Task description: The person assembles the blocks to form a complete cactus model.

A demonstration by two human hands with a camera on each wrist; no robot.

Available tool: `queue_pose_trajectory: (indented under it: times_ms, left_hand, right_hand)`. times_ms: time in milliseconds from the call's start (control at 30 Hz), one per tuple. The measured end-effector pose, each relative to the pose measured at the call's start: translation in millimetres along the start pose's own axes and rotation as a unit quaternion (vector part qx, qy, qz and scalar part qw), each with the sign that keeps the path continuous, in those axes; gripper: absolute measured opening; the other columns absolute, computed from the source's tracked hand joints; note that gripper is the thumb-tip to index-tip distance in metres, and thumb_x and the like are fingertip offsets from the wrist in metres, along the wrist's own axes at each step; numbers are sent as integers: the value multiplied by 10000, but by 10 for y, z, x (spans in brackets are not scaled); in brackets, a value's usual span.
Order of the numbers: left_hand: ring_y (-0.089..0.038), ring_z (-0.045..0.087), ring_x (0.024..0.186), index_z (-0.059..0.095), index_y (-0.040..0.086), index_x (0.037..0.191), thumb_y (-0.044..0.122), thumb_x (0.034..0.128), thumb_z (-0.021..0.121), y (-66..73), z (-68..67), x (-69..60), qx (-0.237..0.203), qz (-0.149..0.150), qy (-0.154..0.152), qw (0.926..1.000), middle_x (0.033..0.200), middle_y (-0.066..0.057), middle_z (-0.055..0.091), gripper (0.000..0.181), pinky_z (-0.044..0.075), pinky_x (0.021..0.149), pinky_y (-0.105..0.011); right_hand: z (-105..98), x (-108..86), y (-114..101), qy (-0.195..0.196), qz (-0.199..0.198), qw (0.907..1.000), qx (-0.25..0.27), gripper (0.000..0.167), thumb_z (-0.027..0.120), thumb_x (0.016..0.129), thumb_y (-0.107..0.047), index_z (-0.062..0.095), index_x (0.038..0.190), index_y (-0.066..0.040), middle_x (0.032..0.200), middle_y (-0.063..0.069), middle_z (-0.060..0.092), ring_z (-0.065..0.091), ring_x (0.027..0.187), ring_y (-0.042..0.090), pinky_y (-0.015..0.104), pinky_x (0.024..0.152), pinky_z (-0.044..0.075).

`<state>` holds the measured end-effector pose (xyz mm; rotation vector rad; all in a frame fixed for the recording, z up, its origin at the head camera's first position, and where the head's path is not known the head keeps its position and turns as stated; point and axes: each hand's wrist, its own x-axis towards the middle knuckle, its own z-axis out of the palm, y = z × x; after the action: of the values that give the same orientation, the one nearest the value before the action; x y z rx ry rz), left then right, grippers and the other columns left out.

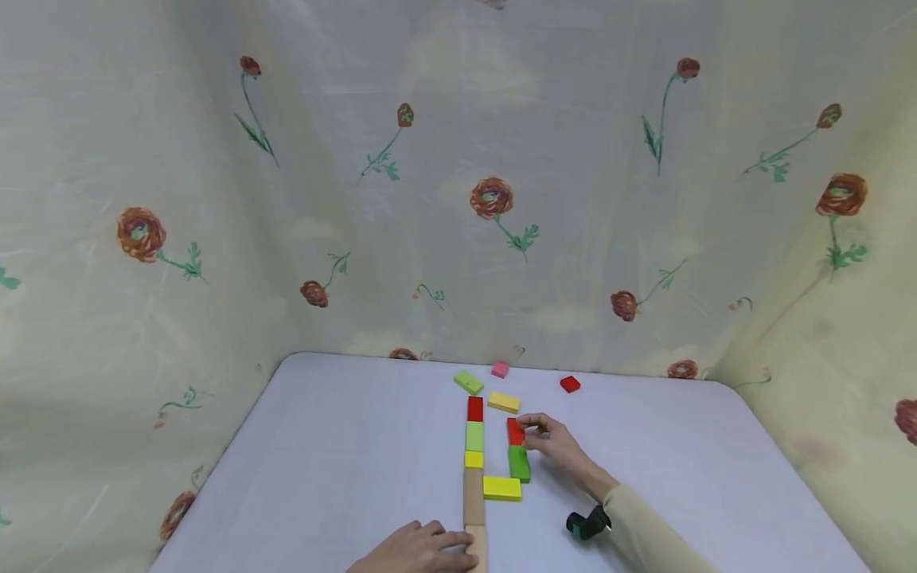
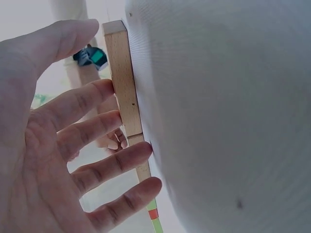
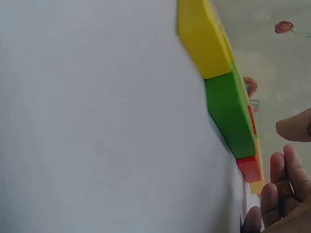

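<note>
A column of blocks runs away from me, with a bare wooden block (image 1: 474, 497) behind a paler wooden block (image 1: 478, 549). My left hand (image 1: 423, 549) rests its fingertips against the near wooden blocks; in the left wrist view its fingers (image 2: 85, 104) are spread and nearly straight. My right hand (image 1: 559, 450) is at the right side of a red block (image 1: 515, 432), beyond a green block (image 1: 519, 464) and a yellow block (image 1: 502, 489). In the right wrist view its thumb stands apart from loosely bent fingers (image 3: 272, 199), with nothing between them.
Farther along the column lie a small yellow block (image 1: 474, 459), a light green block (image 1: 474, 437) and a dark red block (image 1: 475, 409). Loose blocks near the back include a pale yellow one (image 1: 504, 402), a lime one (image 1: 469, 382), a pink one (image 1: 500, 369) and a red one (image 1: 570, 383). Flowered curtains (image 1: 430, 239) surround the white table (image 1: 344, 446).
</note>
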<state>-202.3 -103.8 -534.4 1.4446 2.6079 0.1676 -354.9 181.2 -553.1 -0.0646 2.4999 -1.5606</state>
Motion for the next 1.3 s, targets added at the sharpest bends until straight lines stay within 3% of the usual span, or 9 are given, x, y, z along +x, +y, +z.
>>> queue_pose_trajectory:
  times_ms: [267, 467, 600, 733, 867, 1033, 1100, 1300]
  left_hand:
    - [-67, 575, 1080, 528, 365, 1359, 587, 932, 487, -18, -28, 8, -110, 65, -100, 9999, 1375, 108, 541, 483, 487, 757, -224]
    - [-19, 574, 1007, 567, 360, 1317, 573, 876, 596, -31, -95, 73, -64, 154, -102, 9998, 1310, 125, 579, 491, 485, 752, -208]
    - [16, 568, 939, 622, 320, 1255, 529, 875, 622, -19, -153, 135, 18, 240, 17, 9997, 1216, 143, 620, 434, 453, 725, -153]
    - [45, 550, 884, 682, 306, 1142, 478, 937, 561, 3, -201, 204, -184, 108, 269, 9994, 1096, 167, 642, 294, 441, 722, -134]
    - [54, 538, 846, 706, 290, 1066, 471, 957, 537, -18, -275, 259, -177, 13, 608, 9980, 996, 179, 659, 271, 453, 736, -138]
    - [46, 517, 774, 717, 256, 974, 463, 943, 568, -141, -459, 399, -354, -135, 710, 9968, 886, 165, 653, 256, 433, 716, -144]
    - [11, 540, 781, 719, 258, 972, 453, 929, 595, -226, -560, 486, -505, -352, 657, 9959, 879, 164, 649, 236, 443, 733, -161]
    - [-112, 629, 893, 731, 212, 1056, 388, 887, 680, -626, -834, 810, -574, -926, 841, 9905, 967, 93, 690, 249, 489, 805, -223]
  right_hand:
    - [78, -13, 101, 19, -156, 9994, -295, 374, 674, 847, -66, 603, 1208, -137, 1258, 63, 577, 493, 1120, 249, 436, 967, 452]
    - [88, -21, 109, 58, -288, 9989, -373, 375, 653, 840, -39, 600, 1199, -133, 1258, 55, 586, 489, 1130, 258, 475, 995, 416]
    - [73, -31, 107, 49, -353, 9987, -364, 372, 658, 844, -38, 598, 1201, -125, 1246, 54, 588, 489, 1112, 248, 449, 971, 435]
    - [72, -38, 119, 20, -424, 9982, -428, 368, 663, 853, -53, 602, 1207, -134, 1233, 55, 586, 497, 1097, 238, 418, 947, 451]
    - [78, -46, 128, 22, -484, 9978, -454, 365, 663, 854, -52, 607, 1204, -140, 1229, 55, 586, 501, 1091, 237, 420, 943, 454]
    - [81, -53, 121, 77, -515, 9977, -444, 365, 656, 848, -36, 607, 1195, -138, 1239, 50, 585, 493, 1097, 240, 445, 955, 441]
    - [85, -52, 125, 73, -525, 9977, -413, 369, 654, 845, -34, 603, 1197, -132, 1243, 48, 586, 491, 1107, 244, 462, 969, 429]
    - [90, -66, 135, 51, -628, 9972, -410, 360, 646, 848, -37, 604, 1193, -130, 1232, 47, 583, 494, 1109, 244, 459, 965, 431]
